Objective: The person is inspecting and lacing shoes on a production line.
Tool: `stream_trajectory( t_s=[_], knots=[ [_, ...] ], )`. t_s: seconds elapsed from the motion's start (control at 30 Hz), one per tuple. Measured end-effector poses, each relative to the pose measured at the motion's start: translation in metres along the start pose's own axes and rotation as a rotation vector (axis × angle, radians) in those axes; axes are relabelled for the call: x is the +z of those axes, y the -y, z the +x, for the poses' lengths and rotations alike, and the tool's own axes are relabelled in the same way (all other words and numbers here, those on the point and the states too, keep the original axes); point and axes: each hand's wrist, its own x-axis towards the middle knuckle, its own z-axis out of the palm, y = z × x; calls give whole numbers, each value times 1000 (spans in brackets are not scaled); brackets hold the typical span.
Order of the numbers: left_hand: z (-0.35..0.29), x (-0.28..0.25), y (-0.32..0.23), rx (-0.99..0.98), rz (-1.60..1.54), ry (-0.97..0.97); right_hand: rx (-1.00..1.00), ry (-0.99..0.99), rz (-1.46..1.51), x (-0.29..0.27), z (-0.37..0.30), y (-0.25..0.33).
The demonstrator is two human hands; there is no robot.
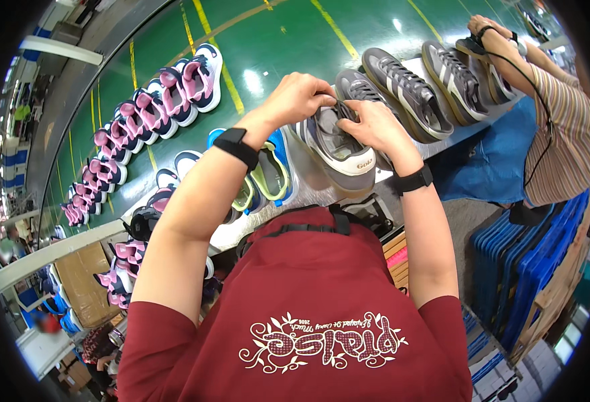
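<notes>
– Maroon shirt [308,268] nearest. Hands?
– Left hand [298,97] and right hand [379,127], each with a black band [416,179] at the wrist, meet over one grey shoe [357,164].
– Fingers?
– Both sets clamped on its upper, at the front of the opening; cannot tell which layer is pinched.
– Shoe's position?
– Near edge of the green counter [275,53], heel toward the shirt. Blue shoes [281,149] to its left; row of grey shoes [402,87] to its right.
– Beyond?
– Pink shoes [151,112] lined up, left; co-worker's striped sleeve [563,100], far right.
</notes>
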Motion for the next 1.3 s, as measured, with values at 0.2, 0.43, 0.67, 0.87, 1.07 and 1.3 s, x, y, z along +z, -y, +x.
stream_trajectory(
  t_s=[0.2, 0.43, 0.67, 0.87, 1.07, 1.3],
  knots=[
    [6, -16, 17, -48, -134, 28, -7, 87, -46, -11, 18, 19],
    [-8, -21, 20, -62, -92, 11, -101, 28, -96, 1, 32, 32],
    [-35, -19, 38, 78, -8, -182, -203, 19, -134, 12, 47, 50],
    [-25, -38, 45, -49, -63, -41, -244, 121, -132, 4, 59, 51],
    [-9, -48, 64, -47, -190, 11, -131, 193, -82, -9, 71, 63],
    [0, -61, 76, -116, -327, 135, -113, 277, -77, -17, 88, 68]
  ],
)
